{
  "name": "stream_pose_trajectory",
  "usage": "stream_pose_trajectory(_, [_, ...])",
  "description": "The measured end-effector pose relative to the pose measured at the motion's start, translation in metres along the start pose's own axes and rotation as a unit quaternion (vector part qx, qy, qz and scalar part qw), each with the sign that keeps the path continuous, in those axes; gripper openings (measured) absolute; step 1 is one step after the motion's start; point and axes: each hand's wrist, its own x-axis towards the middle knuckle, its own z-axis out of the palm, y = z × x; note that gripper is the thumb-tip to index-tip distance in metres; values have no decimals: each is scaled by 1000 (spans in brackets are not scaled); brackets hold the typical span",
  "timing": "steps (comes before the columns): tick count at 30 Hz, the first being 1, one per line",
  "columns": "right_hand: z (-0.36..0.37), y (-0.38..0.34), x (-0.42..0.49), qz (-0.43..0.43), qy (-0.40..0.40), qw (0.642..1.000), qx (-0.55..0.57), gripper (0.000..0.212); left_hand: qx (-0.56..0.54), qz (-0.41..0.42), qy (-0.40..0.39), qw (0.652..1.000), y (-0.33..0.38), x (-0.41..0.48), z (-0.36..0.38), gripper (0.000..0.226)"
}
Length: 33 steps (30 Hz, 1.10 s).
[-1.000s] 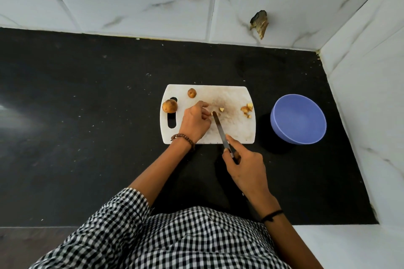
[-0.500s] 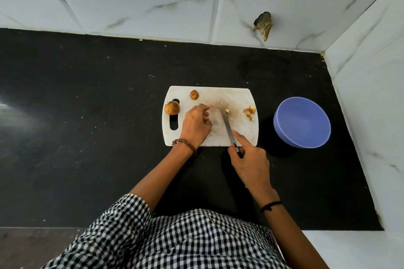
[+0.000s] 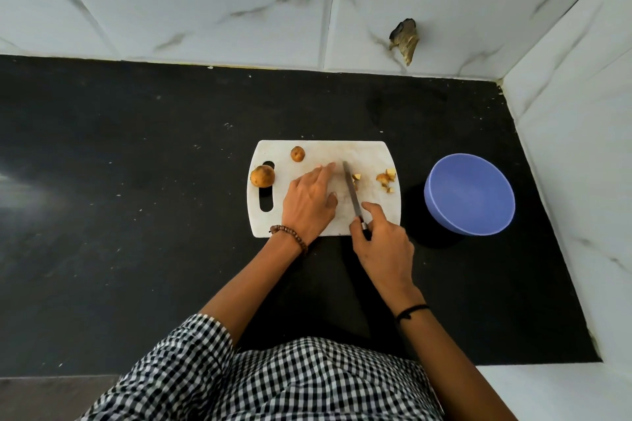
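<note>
A white cutting board (image 3: 369, 154) lies on the black counter. My right hand (image 3: 383, 243) grips a knife (image 3: 352, 191) by its handle, forefinger along the spine, blade lying across the board. My left hand (image 3: 309, 202) rests flat on the board just left of the blade, fingers stretched out. Small cut potato pieces (image 3: 355, 178) lie right of the blade, and a heap of cut pieces (image 3: 386, 179) sits near the board's right edge. A whole potato (image 3: 262, 176) sits by the board's handle slot and a smaller potato (image 3: 297, 154) near the far edge.
A blue bowl (image 3: 470, 193) stands on the counter to the right of the board. White marble-tiled walls close the back and right side. A brownish object (image 3: 405, 39) sticks to the back wall. Black counter (image 3: 136, 181) stretches to the left.
My left hand has opened from curled fingers to flat, stretched fingers on the board. The knife has shifted right and further onto the board, next to the cut pieces.
</note>
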Motion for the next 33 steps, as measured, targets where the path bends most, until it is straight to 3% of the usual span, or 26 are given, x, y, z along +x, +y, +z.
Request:
stream_pose_trajectory(6, [-8, 23, -2, 42, 19, 999, -1, 34, 25, 60, -47, 997, 6, -6, 9, 57])
stream_pose_trajectory(14, [-8, 27, -11, 58, 42, 997, 20, 30, 44, 80, -87, 992, 12, -5, 15, 61])
stream_pose_trajectory(22, [0, -2, 9, 14, 15, 998, 62, 28, -20, 67, 36, 997, -6, 5, -5, 44])
stream_pose_trajectory(26, [5, -19, 33, -14, -11, 993, 116, 25, 20, 66, 112, 991, -25, 19, -24, 39])
stream_pose_trajectory(33, [16, -43, 81, 13, -50, 984, 172, 23, 93, -11, 53, 994, -48, 52, -39, 29])
